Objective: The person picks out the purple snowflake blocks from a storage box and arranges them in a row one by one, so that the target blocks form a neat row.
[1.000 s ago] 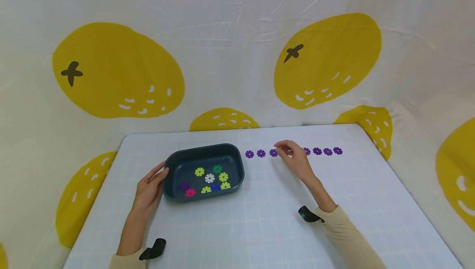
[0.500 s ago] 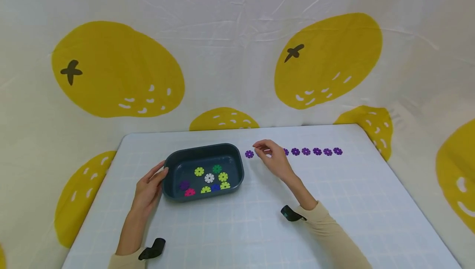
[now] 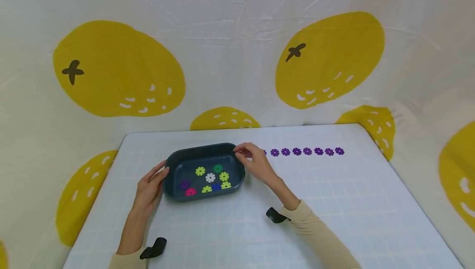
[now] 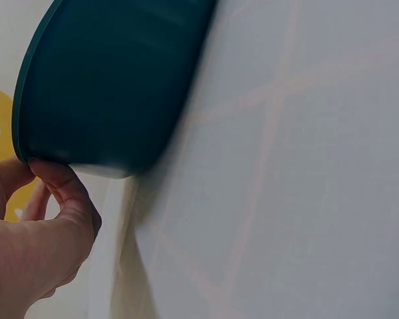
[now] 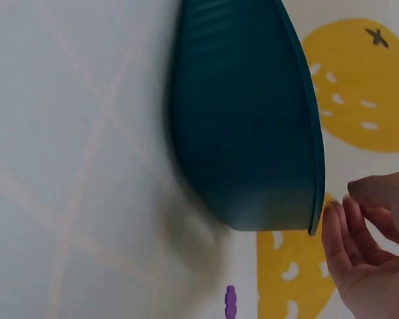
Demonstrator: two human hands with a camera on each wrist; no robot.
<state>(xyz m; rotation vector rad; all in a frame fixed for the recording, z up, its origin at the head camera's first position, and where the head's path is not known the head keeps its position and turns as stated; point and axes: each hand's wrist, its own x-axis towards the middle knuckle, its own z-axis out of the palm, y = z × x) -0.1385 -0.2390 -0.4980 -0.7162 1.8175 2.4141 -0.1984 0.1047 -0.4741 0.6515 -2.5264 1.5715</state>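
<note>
A dark teal rectangular tray [image 3: 202, 150] lies left of centre in the head view, holding several toothed plastic discs, among them a white disc [image 3: 210, 177], a green disc [image 3: 217, 168] and a pink disc [image 3: 191, 192]. My left hand [image 3: 147, 190] pinches the tray's left end at the rim, fingers and thumb on it also in the left wrist view. Beside the tray's right rim is my right hand [image 3: 256, 164], fingers loosely bent; the right wrist view shows a gap between thumb and fingertips, with nothing seen held. Whether it touches the rim is unclear.
To the right of the tray runs a straight row of purple discs [image 3: 297, 151], its left end partly hidden by the right hand. The white gridded table [image 3: 297, 236] meets a fabric backdrop [image 3: 230, 54] printed with yellow fruit at its far edge.
The right hand has moved left along the purple row to the tray's right rim, uncovering discs it had hidden. The left hand and the tray have stayed put.
</note>
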